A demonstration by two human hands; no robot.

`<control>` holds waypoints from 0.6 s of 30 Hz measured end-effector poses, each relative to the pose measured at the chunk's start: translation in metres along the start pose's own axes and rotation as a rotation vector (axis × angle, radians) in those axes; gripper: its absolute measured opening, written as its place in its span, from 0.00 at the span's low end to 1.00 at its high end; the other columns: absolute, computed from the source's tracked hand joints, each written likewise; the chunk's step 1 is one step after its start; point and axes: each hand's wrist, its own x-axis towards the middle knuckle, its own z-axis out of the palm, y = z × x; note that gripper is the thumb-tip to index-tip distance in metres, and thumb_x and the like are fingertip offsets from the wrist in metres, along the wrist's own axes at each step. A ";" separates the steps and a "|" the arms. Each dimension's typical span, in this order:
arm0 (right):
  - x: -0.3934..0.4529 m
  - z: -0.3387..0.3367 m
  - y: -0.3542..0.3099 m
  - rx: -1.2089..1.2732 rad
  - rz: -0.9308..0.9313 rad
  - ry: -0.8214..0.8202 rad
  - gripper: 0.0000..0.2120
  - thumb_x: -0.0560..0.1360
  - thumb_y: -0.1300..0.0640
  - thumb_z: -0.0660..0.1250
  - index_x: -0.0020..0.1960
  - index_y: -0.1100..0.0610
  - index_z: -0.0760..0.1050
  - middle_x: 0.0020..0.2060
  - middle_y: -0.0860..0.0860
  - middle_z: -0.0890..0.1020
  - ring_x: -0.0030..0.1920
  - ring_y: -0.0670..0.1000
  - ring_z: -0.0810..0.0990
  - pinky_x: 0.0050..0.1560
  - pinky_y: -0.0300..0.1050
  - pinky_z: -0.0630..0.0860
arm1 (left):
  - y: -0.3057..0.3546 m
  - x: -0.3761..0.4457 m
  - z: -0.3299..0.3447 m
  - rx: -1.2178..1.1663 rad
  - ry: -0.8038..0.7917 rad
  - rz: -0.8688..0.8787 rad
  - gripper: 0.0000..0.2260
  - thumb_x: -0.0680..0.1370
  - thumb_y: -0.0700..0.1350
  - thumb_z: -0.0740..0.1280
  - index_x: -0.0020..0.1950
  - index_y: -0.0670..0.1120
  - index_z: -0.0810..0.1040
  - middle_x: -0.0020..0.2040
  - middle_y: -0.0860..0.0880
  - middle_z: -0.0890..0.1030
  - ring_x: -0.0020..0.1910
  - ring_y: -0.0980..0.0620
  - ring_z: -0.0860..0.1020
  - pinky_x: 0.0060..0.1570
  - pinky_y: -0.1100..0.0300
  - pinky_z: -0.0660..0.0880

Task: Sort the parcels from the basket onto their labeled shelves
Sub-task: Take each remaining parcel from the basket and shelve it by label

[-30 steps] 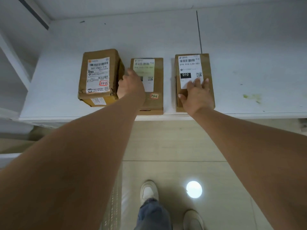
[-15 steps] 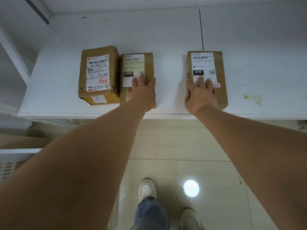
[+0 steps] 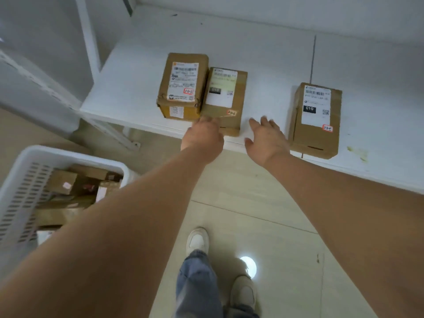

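Hovering empty with fingers spread, the right hand point(image 3: 266, 140) and left hand point(image 3: 203, 140) sit at the white shelf point(image 3: 137, 88) edge; remaining brown cardboard parcels point(image 3: 62, 182) lie lower-left in the white slotted plastic basket point(image 3: 20, 198), nearer the left hand.

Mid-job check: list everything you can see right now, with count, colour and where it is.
parcels on shelf: three, brown cardboard with white labels; two side by side at left, one apart at right
shelf: one, white, upper frame
stain: one, yellowish, shelf's right end
basket: one, white, slotted walls, lower left
parcels in basket: several, mostly brown; exact count unclear
floor: beige tiles, with a bright light reflection
shoes: two, white, below
jeans: blue
left hand: blurred, at middle parcel's near corner
right hand: open, over the shelf's front edge, holding nothing
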 end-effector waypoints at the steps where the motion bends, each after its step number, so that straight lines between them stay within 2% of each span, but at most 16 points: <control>1: -0.006 0.001 -0.017 -0.003 -0.047 -0.003 0.26 0.81 0.52 0.56 0.77 0.55 0.56 0.76 0.56 0.57 0.77 0.58 0.53 0.73 0.52 0.58 | -0.013 -0.015 -0.004 -0.019 0.020 -0.036 0.18 0.81 0.47 0.57 0.71 0.46 0.67 0.66 0.44 0.71 0.66 0.44 0.68 0.60 0.49 0.72; 3: -0.018 0.006 -0.054 -0.018 -0.139 -0.009 0.24 0.81 0.52 0.56 0.76 0.55 0.58 0.75 0.55 0.60 0.76 0.58 0.55 0.73 0.51 0.59 | -0.044 -0.046 -0.009 -0.062 0.051 -0.116 0.18 0.81 0.49 0.57 0.71 0.47 0.68 0.67 0.45 0.71 0.66 0.44 0.68 0.58 0.49 0.72; 8: -0.049 0.044 -0.158 -0.089 -0.342 -0.102 0.25 0.81 0.51 0.55 0.77 0.54 0.57 0.76 0.56 0.58 0.76 0.57 0.55 0.73 0.50 0.57 | -0.140 -0.127 -0.012 -0.093 0.095 -0.339 0.18 0.81 0.49 0.58 0.70 0.47 0.69 0.66 0.45 0.72 0.66 0.43 0.68 0.59 0.49 0.71; 14: -0.094 0.114 -0.273 -0.133 -0.534 -0.210 0.25 0.81 0.49 0.57 0.76 0.54 0.60 0.75 0.56 0.63 0.74 0.56 0.59 0.72 0.49 0.59 | -0.258 -0.228 0.009 -0.185 0.077 -0.620 0.18 0.81 0.48 0.57 0.71 0.48 0.68 0.66 0.46 0.71 0.65 0.43 0.69 0.60 0.47 0.73; 18: -0.114 0.161 -0.336 -0.181 -0.607 -0.273 0.26 0.80 0.48 0.59 0.76 0.55 0.60 0.74 0.55 0.64 0.74 0.57 0.60 0.72 0.50 0.61 | -0.328 -0.284 0.033 -0.251 0.057 -0.758 0.15 0.81 0.49 0.57 0.67 0.48 0.71 0.62 0.45 0.73 0.61 0.43 0.70 0.57 0.47 0.73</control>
